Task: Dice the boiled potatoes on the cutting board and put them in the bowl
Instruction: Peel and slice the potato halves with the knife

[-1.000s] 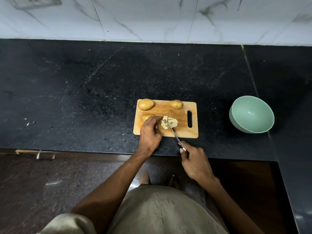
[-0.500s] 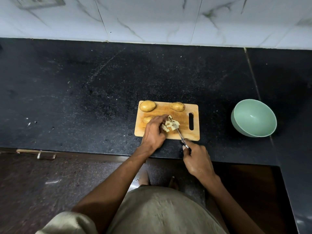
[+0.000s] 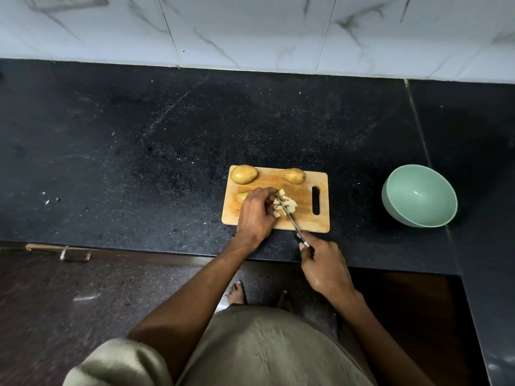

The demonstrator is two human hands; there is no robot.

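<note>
Right hand grips knife; left fingers seemingly curled on potato pieces.

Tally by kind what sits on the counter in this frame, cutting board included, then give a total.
Whole potatoes: 2
Partly cut potato: 1
Pile of diced pieces: 1
Cutting board: 1
Knife: 1
Green bowl: 1
Total: 7

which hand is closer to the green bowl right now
Right. The right hand grips the knife at the counter's front edge, below and left of the green bowl. The left hand rests on the cutting board, farther left.
</note>
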